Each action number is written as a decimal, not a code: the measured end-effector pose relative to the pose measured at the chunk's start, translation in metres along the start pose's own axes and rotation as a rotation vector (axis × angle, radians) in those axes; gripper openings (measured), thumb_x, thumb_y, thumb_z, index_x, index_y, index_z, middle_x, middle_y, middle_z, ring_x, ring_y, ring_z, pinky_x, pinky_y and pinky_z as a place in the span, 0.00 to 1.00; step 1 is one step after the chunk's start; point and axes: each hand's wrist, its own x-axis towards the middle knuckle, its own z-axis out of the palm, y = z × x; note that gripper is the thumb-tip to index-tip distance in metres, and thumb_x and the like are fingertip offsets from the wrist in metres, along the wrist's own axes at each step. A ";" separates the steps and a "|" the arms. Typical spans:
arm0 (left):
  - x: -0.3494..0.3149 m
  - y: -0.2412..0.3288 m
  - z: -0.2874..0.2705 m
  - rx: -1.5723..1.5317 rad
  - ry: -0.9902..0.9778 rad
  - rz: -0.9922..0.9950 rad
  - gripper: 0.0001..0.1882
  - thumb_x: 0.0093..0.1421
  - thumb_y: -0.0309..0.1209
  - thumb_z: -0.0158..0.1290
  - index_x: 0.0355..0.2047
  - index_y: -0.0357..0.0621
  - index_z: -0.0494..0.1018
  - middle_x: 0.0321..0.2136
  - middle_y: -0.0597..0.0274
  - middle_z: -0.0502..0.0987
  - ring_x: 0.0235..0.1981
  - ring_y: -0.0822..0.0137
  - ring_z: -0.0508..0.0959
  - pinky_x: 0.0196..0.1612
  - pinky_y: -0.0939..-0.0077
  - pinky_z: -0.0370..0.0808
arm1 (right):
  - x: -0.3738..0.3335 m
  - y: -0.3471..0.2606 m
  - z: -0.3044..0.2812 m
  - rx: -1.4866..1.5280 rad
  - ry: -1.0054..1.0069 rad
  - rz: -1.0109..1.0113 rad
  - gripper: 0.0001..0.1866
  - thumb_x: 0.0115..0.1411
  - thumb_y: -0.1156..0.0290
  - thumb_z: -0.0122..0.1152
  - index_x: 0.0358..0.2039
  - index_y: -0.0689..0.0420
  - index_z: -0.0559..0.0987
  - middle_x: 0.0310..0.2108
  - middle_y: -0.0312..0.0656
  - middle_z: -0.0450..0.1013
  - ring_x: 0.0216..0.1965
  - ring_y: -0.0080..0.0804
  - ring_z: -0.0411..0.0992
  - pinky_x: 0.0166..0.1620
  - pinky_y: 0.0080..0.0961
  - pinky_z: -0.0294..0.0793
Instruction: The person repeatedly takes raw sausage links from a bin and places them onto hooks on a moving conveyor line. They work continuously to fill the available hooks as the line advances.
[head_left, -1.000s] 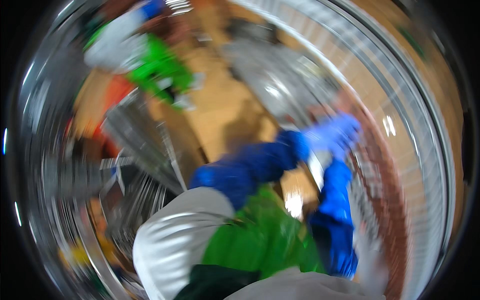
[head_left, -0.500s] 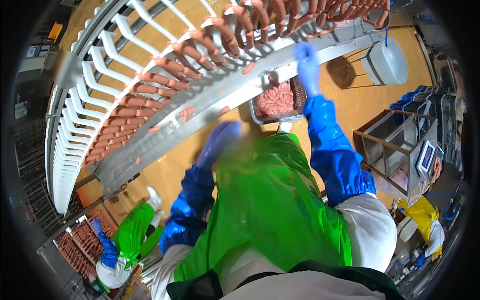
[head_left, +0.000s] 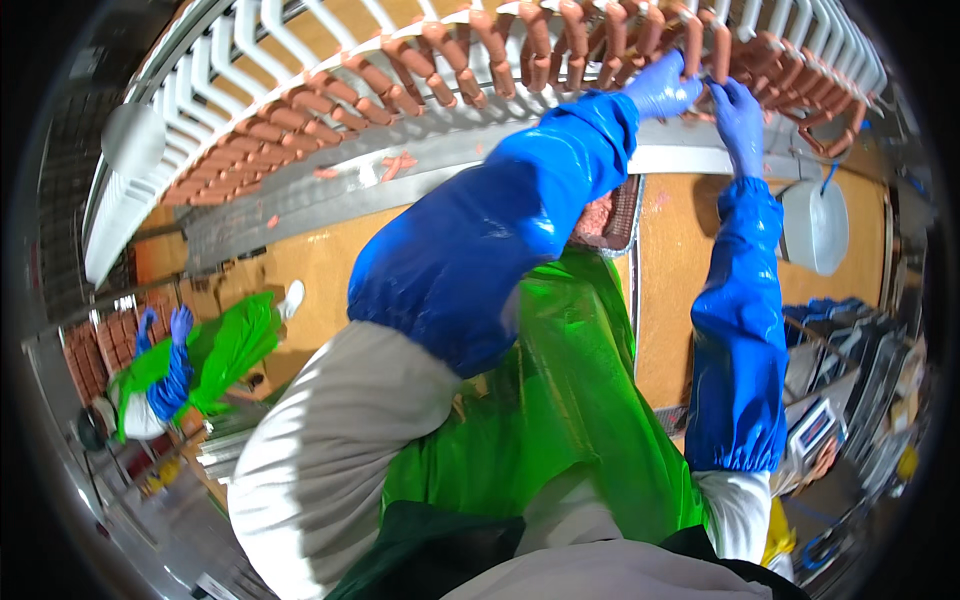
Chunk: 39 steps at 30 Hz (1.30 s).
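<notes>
Chains of linked sausages [head_left: 535, 45] hang in loops from the white hooks [head_left: 340, 22] of a long curved rack across the top. My left hand [head_left: 664, 88], gloved in blue, reaches up to the right among them, its fingers closed at the lower end of a sausage [head_left: 692, 50]. Right beside it, my gloved right hand [head_left: 740, 122] pinches the lower end of a neighbouring sausage [head_left: 721, 52]. My fingertips partly hide both ends. The two hands are close together but apart.
Below the rack runs a metal trough [head_left: 440, 150] with loose sausage pieces [head_left: 398, 164]. A crate of meat [head_left: 598, 218] is partly behind my left sleeve. A pale bin [head_left: 815, 230] stands at right. Another person in a green apron [head_left: 215, 345] works at far left.
Both hands have moved up and right to the hanging sausages, the left crossing over the trough. Fingers now close on sausage ends. The view has turned, shifting the rack and crate.
</notes>
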 end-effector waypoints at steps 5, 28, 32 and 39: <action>-0.023 0.005 0.020 0.641 0.358 0.552 0.22 0.58 0.40 0.48 0.41 0.29 0.70 0.34 0.36 0.75 0.36 0.41 0.75 0.48 0.51 0.69 | -0.017 0.013 0.040 0.834 0.048 0.327 0.13 0.62 0.64 0.53 0.38 0.60 0.78 0.35 0.40 0.74 0.37 0.30 0.71 0.43 0.31 0.72; -0.076 0.020 -0.057 -0.008 0.787 0.165 0.24 0.54 0.25 0.49 0.51 0.30 0.59 0.45 0.39 0.69 0.46 0.43 0.72 0.48 0.54 0.69 | -0.001 -0.133 0.097 1.074 -0.340 0.482 0.28 0.68 0.53 0.47 0.58 0.64 0.67 0.53 0.41 0.69 0.52 0.30 0.67 0.56 0.27 0.66; -0.101 0.005 -0.112 0.405 0.548 -0.005 0.19 0.54 0.33 0.50 0.44 0.35 0.68 0.31 0.35 0.75 0.36 0.38 0.75 0.39 0.50 0.70 | 0.020 -0.158 0.100 0.743 -0.733 0.453 0.26 0.64 0.53 0.54 0.52 0.62 0.72 0.39 0.36 0.73 0.38 0.23 0.69 0.41 0.19 0.68; -0.164 -0.073 -0.147 -0.363 0.163 -0.319 0.09 0.60 0.34 0.48 0.29 0.42 0.72 0.19 0.57 0.71 0.21 0.60 0.69 0.28 0.66 0.66 | 0.040 -0.179 0.149 -0.005 -0.621 0.037 0.24 0.56 0.51 0.64 0.34 0.64 0.79 0.27 0.41 0.74 0.31 0.27 0.70 0.36 0.28 0.69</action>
